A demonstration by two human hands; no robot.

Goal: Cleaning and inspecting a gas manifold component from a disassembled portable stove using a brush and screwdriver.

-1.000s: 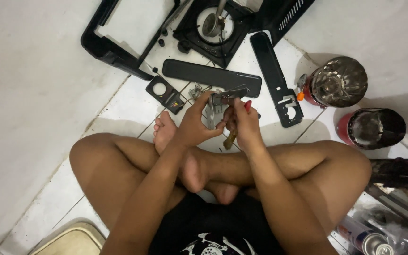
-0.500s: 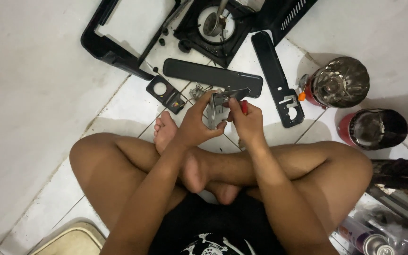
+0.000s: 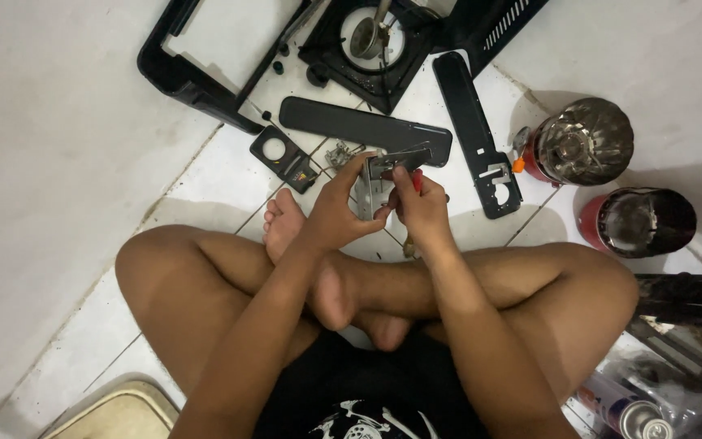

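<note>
1. A person sits cross-legged on a white tiled floor, both arms stretched forward over the crossed shins, working on a small grey metal bracket held just above the bare feet.

2. The left hand is clenched around the bracket from the left, thumb up along its near face, fingers wrapped behind it; the wrist is bent slightly inward.

3. The right hand closes around a red-handled tool, likely a screwdriver, with only a sliver of the red grip showing between the fingers. The tip is hidden against the bracket, so where it meets the metal cannot be told.

4. Done well, this step seems to call for the left hand to keep the bracket steady against twisting while the right keeps the tool square to the fastener, with pressure running straight down the shaft so the tip does not slip.

5. Beyond the bracket lies a long black panel, and to the right of the bracket a narrower black strip with cut-outs.

6. Left of the bracket sits a small black square plate with a round hole; between the plate and the bracket rests a small metal fitting.

7. Farther beyond the bracket stands the black stove body with its burner, opened up.

8. To the right of the bracket stand two red gas canisters with shiny tops.
</note>
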